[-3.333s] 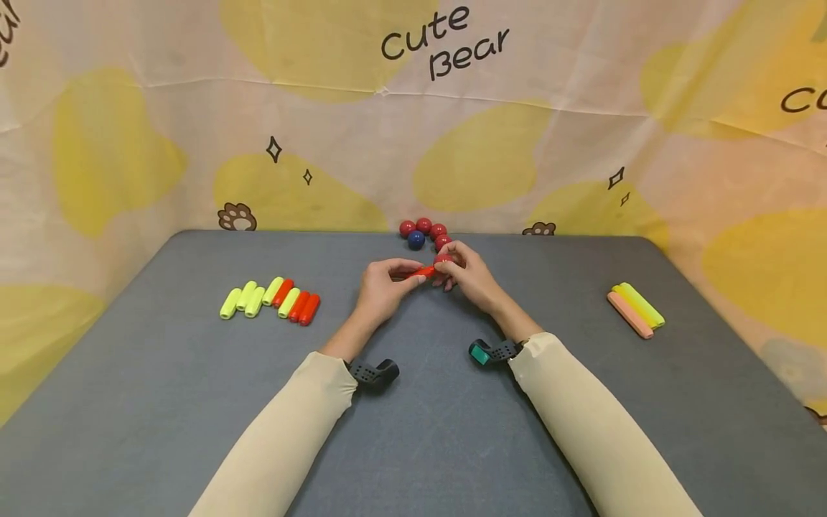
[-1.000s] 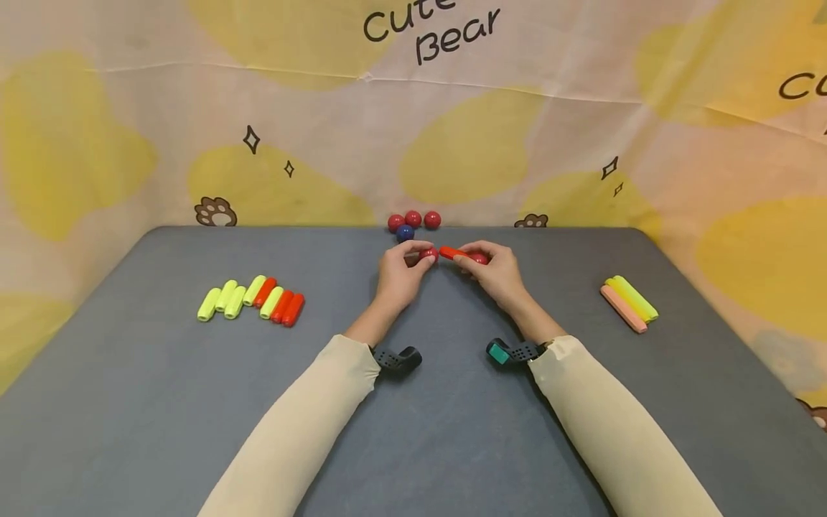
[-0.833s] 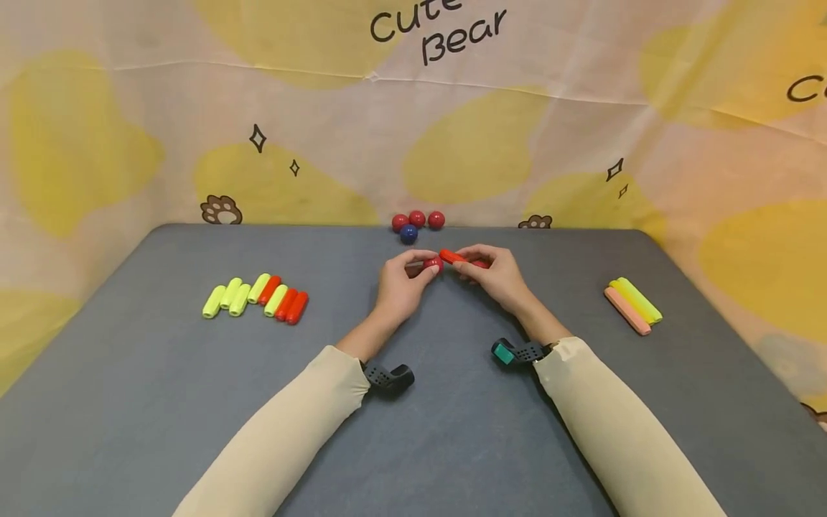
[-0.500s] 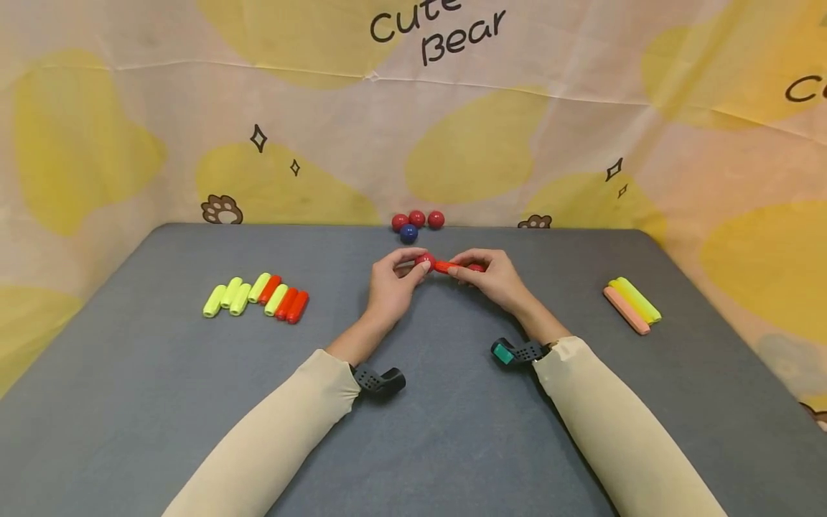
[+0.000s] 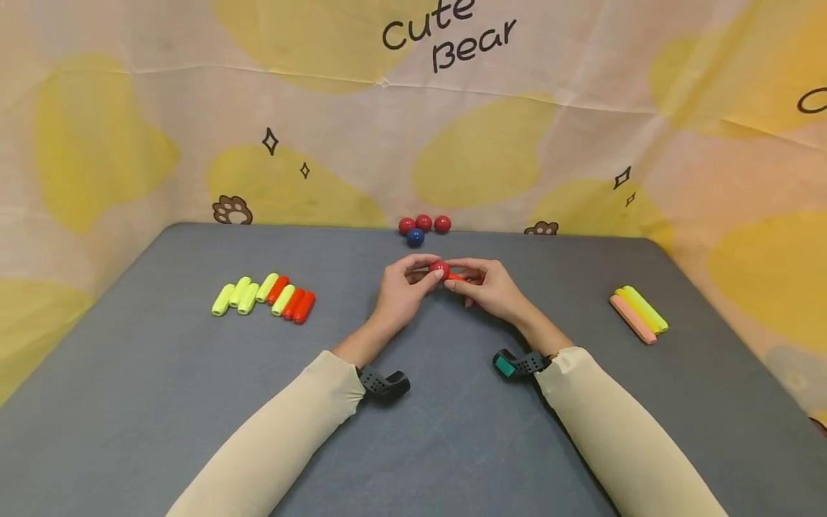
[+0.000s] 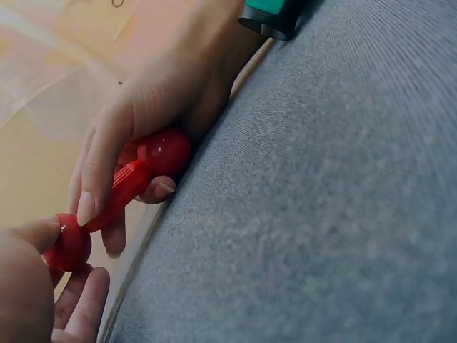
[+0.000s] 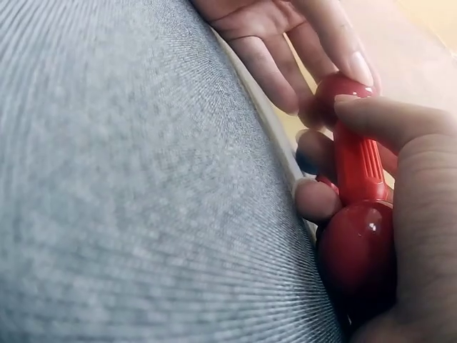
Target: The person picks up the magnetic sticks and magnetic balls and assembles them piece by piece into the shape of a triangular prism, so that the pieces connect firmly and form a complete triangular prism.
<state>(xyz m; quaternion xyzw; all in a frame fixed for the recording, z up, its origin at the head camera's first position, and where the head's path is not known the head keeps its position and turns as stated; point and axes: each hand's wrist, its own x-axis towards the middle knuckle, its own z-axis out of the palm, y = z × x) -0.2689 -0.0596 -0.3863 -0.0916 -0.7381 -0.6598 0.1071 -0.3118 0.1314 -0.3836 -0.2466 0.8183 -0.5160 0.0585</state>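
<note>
My left hand point(image 5: 402, 293) pinches a shiny red ball point(image 5: 439, 270) between thumb and fingers above the table's middle. My right hand point(image 5: 489, 289) grips a ribbed red rod point(image 7: 360, 166), thumb on one side and fingers on the other. One end of the rod meets the left hand's ball. At its other end sits a second red ball point(image 6: 168, 151), under the right palm in the left wrist view. In the head view the right fingers hide that second ball and most of the rod.
Behind the hands, near the far edge, lie several red balls point(image 5: 442, 225) and a blue ball point(image 5: 416, 238). Short yellow-green rods point(image 5: 222, 300) and red rods point(image 5: 304, 307) lie at the left. Longer yellow rods point(image 5: 642, 309) and a pink rod point(image 5: 632, 319) are at the right. A printed cloth point(image 5: 478, 158) hangs behind the table.
Earlier the left hand held the rod; it then took a red ball while the right hand held the rod with a ball. The ball and rod have since come together end to end.
</note>
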